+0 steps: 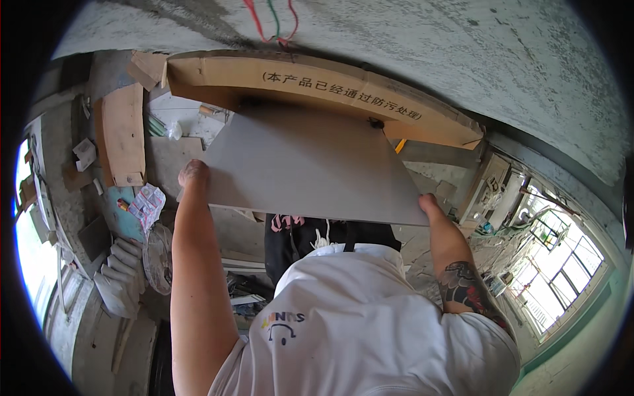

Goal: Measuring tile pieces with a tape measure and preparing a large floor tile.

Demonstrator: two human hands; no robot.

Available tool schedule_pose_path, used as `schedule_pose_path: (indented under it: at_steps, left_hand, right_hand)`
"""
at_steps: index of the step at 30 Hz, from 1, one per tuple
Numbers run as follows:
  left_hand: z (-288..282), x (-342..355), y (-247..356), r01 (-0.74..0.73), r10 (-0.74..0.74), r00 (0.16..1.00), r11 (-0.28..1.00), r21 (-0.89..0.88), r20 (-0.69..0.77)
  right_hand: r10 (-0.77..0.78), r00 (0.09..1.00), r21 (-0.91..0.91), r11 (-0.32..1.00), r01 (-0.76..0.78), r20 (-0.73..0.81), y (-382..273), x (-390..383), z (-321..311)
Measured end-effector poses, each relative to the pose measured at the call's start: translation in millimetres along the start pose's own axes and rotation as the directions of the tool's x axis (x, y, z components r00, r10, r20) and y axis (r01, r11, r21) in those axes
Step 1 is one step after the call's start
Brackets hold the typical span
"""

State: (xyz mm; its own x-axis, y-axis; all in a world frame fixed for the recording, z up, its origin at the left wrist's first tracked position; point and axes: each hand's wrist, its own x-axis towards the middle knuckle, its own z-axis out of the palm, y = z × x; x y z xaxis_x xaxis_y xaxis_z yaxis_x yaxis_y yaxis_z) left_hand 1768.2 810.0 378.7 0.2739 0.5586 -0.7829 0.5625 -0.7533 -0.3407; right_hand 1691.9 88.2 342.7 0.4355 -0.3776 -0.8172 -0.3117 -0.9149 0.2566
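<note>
A large flat grey tile [304, 168] is held out in front of me, its near edge level with my waist. My left hand [193, 173] is closed on its left edge, with the fingers mostly hidden by the tile. At the near right corner, my right hand [429, 203] grips the other side, the thumb showing along the edge. The tile's far end meets an upright brown cardboard piece [317, 79] with printing on it, which stands against the wall; whether they touch is hidden in shadow.
Red and green wires [272, 20] stick out of the rough grey wall [429, 46] ahead. On the left are a flattened cardboard sheet [124, 135], a crumpled plastic bag [146, 201] and stacked white sacks [122, 280]. A barred window [558, 257] is at the right.
</note>
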Motion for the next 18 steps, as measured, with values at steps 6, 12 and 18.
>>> schedule_pose_path:
  at_steps: [6, 12, 18]
  left_hand:
    - [0, 0, -14, -0.073, 0.079, 0.996, 0.985, 0.155, -0.032]
    - [-32, -9, -26, -0.186, 0.188, 0.982, 0.923, 0.336, 0.027]
    - [-26, 14, -53, -0.296, 0.273, 0.954, 0.819, 0.491, 0.121]
  right_hand:
    - [0.126, 0.991, 0.042, 0.991, -0.125, -0.041, -7, 11, 8]
    - [0.076, 0.996, -0.012, 0.997, -0.076, 0.045, -16, 0, -64]
    - [0.122, 0.989, 0.11, 0.988, -0.113, -0.087, 37, -76, -27]
